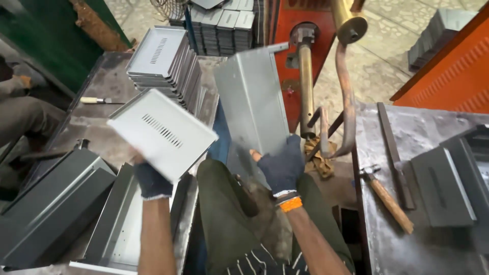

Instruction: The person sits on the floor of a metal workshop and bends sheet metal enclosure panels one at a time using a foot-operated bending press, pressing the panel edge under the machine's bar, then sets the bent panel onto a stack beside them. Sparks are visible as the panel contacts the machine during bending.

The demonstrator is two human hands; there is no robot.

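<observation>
Holding two sheet-metal parts, we clamp our left hand [152, 179] on one slotted cover [162, 133], right hand [283, 167] on one folded panel [253, 106]; one hammer [388, 199] lies nearby.

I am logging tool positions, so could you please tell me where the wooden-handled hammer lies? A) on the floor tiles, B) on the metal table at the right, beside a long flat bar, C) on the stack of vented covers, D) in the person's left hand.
B: the hammer lies on the metal table at the right, next to the flat bar.
</observation>
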